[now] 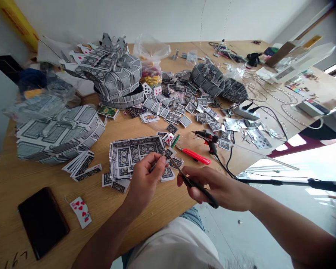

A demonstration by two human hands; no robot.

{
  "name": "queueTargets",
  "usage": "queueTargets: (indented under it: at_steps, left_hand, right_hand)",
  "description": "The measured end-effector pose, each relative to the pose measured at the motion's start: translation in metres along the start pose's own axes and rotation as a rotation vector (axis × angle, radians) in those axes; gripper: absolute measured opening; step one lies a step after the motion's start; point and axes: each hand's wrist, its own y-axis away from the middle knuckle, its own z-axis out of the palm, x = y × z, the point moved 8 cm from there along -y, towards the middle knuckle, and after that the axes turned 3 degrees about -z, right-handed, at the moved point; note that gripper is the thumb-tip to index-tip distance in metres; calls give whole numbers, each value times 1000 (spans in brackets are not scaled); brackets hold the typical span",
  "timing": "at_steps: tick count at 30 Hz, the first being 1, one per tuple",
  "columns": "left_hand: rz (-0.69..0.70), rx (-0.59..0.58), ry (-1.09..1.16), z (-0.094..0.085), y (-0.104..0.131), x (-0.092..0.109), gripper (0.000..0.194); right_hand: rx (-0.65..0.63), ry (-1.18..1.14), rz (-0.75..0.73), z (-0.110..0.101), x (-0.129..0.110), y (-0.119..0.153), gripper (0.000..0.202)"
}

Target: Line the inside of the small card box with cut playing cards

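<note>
My right hand (pixel 210 185) is closed round the black handles of a pair of scissors (pixel 197 186), whose blades point up and left toward my other hand. My left hand (pixel 147 175) pinches a small piece of playing card (pixel 167 153) between thumb and fingers, close to the blade tips; the piece is partly hidden. Just behind the left hand lies an open box made of folded playing cards (pixel 123 158). Loose cards lie under and around both hands. A red utility knife (pixel 196 155), a green pencil (pixel 176 140) and a glue gun (pixel 208 140) rest beyond the scissors.
Large woven card shapes (pixel 61 130) stand at the left, with a bigger stacked one (pixel 117 78) behind. Cut cards (pixel 182 108) cover the table's middle. A dark phone or tablet (pixel 43 222) and a ten of hearts (pixel 81 212) lie front left. A power strip (pixel 246 111) with cords sits right.
</note>
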Motion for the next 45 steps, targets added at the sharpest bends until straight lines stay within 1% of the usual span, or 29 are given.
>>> queueTargets:
  at_steps: [5, 11, 15, 25, 30, 34, 41, 45]
  left_hand:
    - [12, -6, -38, 0, 0, -1, 29]
    - [17, -15, -102, 3, 1, 0, 28]
    - [8, -13, -129, 2, 0, 0, 28]
    - [-24, -53, -81, 2, -2, -2, 28]
    - [-51, -97, -22, 4, -3, -2, 29]
    - [-95, -135, 83, 7, -5, -7, 30]
    - [-207, -210, 256, 14, -6, -12, 34]
    - [-289, -244, 323, 18, -6, -15, 36]
  right_hand:
    - [-5, -39, 6, 0, -1, -1, 41]
    - [-8, -187, 27, 4, 3, -1, 43]
    - [-10, -207, 16, 4, 2, 0, 40]
    - [-38, -272, -31, 6, -1, 2, 40]
    - [-36, -245, 14, 7, 1, 3, 38]
    - [-33, -247, 24, 6, 0, 2, 41]
    - [-59, -243, -18, 4, -4, -1, 49]
    - [-69, -293, 24, 2, 1, 0, 52]
